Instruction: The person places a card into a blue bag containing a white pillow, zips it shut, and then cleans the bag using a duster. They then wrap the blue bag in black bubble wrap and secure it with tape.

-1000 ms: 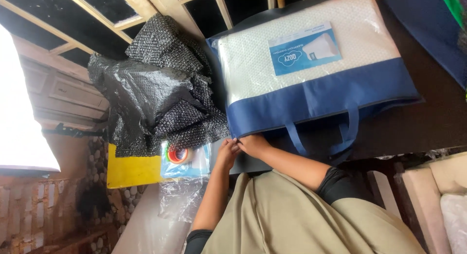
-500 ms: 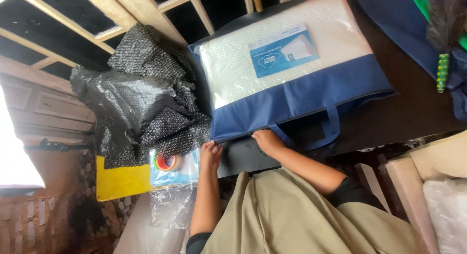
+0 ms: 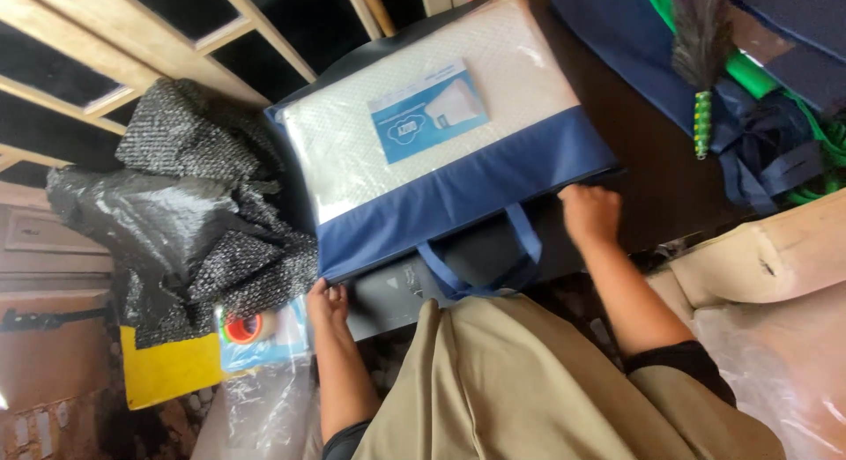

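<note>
Left grip (image 3: 328,300): fingers pinched on the lower left corner of the blue-and-white zippered carry bag (image 3: 441,143), at the blue band, forearm running down toward the wearer's khaki garment (image 3: 529,389). Just left of this grip: a roll of tape with a red-and-green core (image 3: 244,326) lying on a light blue packet (image 3: 264,337), and beyond that a yellow sheet (image 3: 167,372). Above and left of it: a heap of black plastic sheeting and bubble wrap (image 3: 185,213), with wooden slats (image 3: 132,37) further up. Below it: clear crumpled plastic (image 3: 264,407). Between the two grips: the bag itself, lying flat on the dark counter (image 3: 652,143), white quilted face up with a blue printed card (image 3: 427,112) under the clear cover, and its blue webbing handles (image 3: 493,262) looping down toward the wearer; a dark grey flat panel (image 3: 397,293) shows under the bag's lower edge. Right grip (image 3: 589,215): hand laid palm down at the bag's lower right corner, fingers spread against the edge; whether it clasps the fabric cannot be told. Right of this grip: folded navy fabric (image 3: 758,160), a green tube (image 3: 749,72) and a dark feather duster with a green beaded handle (image 3: 701,116). Below right: a cream cushion (image 3: 775,257).
</note>
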